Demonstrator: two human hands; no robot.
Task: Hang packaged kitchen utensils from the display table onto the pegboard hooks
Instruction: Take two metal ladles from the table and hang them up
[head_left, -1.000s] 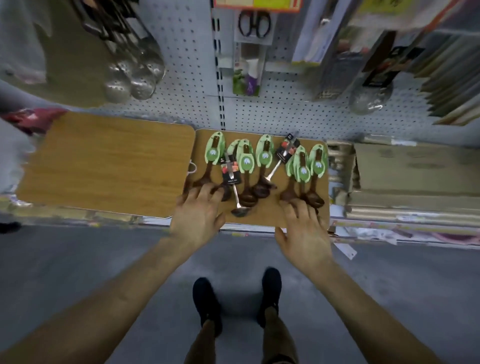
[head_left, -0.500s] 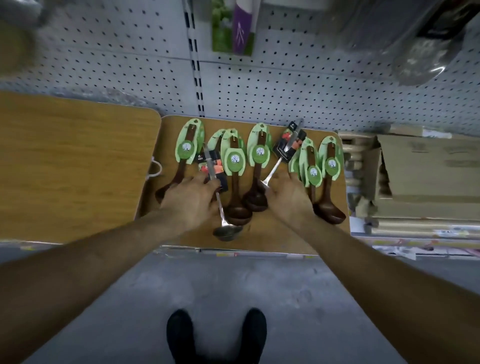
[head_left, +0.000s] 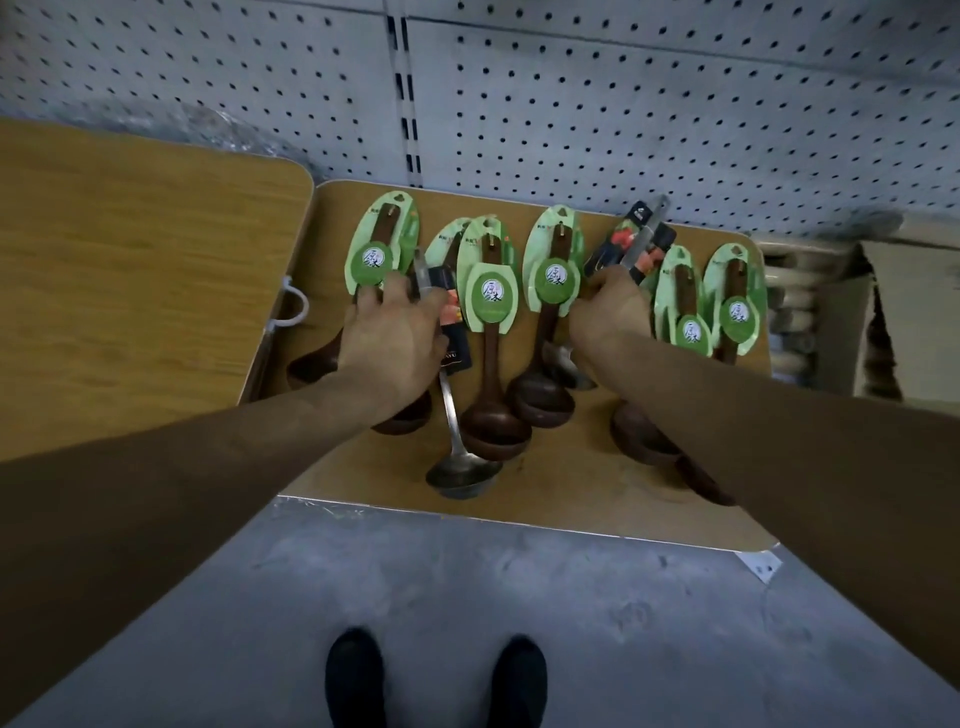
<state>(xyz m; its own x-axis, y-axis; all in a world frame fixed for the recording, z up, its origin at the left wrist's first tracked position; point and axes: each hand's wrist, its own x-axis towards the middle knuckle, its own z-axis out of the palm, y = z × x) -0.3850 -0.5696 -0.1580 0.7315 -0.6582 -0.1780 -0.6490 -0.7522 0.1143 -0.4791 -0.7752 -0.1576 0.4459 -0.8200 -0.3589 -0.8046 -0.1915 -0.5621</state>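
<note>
Pegboard (head_left: 649, 104) backs the wooden worktop (head_left: 571, 483). Left hand (head_left: 395, 338): curled round steel ladle (head_left: 457, 467), apparently for lifting. Right hand (head_left: 608, 312): gripping second steel ladle (head_left: 644, 244). Wooden ladles (head_left: 488, 312): flat alongside, hang-holes toward board.

pegboard (head_left: 675, 104): pale grey-white, even rows of small dark holes
left table (head_left: 130, 286): yellow-brown wood grain
right table (head_left: 571, 493): same yellow-brown wood grain, pale front edge
wooden ladles (head_left: 491, 439): dark brown
cards (head_left: 491, 296): light green, darker green round label with white mark
metal ladle (head_left: 460, 478): silver-grey; black card with red-orange patch
second metal ladle (head_left: 647, 239): silver-grey; black card with red picture
cord loop (head_left: 297, 312): white
boxes (head_left: 909, 312): dull brown
floor (head_left: 519, 597): mottled grey
shoes (head_left: 356, 675): black
</note>
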